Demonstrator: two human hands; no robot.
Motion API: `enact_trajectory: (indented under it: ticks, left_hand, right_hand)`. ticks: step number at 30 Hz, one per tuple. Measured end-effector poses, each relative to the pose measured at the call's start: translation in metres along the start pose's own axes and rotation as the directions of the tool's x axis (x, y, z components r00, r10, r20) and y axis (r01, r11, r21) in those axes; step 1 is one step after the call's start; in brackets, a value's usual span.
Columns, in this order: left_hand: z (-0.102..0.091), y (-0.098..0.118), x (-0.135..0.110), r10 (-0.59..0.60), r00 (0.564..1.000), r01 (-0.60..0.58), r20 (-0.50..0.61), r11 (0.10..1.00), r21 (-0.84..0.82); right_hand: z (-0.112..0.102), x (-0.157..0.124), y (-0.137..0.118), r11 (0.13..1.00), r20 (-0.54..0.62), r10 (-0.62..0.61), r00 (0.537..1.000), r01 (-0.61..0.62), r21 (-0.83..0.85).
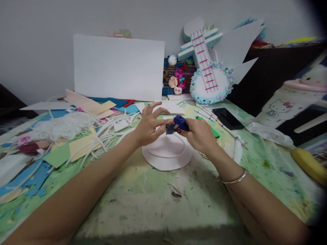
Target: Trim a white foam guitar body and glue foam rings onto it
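My right hand is closed around a blue glue gun, its nozzle pointing left. Fingers of my left hand are spread, and the thumb and fingertips touch the gun's tip; whether they pinch anything there I cannot tell. Both hands hover over a round white foam piece lying on the green, paint-stained table. A metal bangle is on my right wrist.
White foam strips and coloured foam scraps cover the left. A white board leans on the wall. A foam guitar, paper flowers, a black phone, pens and a yellow object lie right.
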State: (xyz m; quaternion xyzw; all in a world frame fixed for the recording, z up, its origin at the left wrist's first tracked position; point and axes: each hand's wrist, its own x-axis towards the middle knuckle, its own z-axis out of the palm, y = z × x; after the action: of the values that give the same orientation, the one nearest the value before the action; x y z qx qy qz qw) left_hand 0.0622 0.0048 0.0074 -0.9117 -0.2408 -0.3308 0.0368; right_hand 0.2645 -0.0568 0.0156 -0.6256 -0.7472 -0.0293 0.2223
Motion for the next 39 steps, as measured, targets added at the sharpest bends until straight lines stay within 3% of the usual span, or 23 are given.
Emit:
enact_trajectory:
  ticks: [10,14,20,26,31,35,39]
  left_hand:
    - [-0.012,0.014,0.003,-0.095,0.993,0.082,-0.066,0.98,-0.18]
    - [-0.006,0.011,0.004,-0.1,0.992,0.082,-0.075,0.973,-0.216]
    - [0.003,0.004,0.004,-0.147,0.989,0.145,0.011,0.964,-0.223]
    - [0.0,0.007,0.007,-0.23,0.972,0.23,0.048,0.89,-0.395]
    - [0.001,-0.004,0.005,-0.45,0.883,0.392,0.133,0.55,-0.738]
    - [0.014,-0.027,-0.008,-0.663,0.74,0.535,0.113,0.478,-0.696]
    - [0.029,-0.04,-0.02,-0.771,0.617,0.634,0.16,0.366,-0.681]
  right_hand:
    - [-0.007,-0.003,-0.009,0.977,0.068,-0.059,0.996,0.044,0.207]
    - [-0.008,-0.004,-0.009,0.992,0.073,-0.033,0.997,0.024,0.123]
    - [-0.005,-0.002,-0.007,0.989,0.017,0.039,0.999,-0.036,-0.14]
    - [-0.001,-0.001,-0.006,0.997,0.085,0.0,0.996,0.006,-0.077]
    - [-0.003,0.003,-0.003,0.997,0.086,0.052,0.995,-0.048,-0.055]
    - [0.0,0.006,-0.002,0.998,0.138,0.049,0.989,-0.044,-0.034]
    - [0.002,0.006,-0.003,1.0,0.133,0.018,0.991,-0.019,0.01]
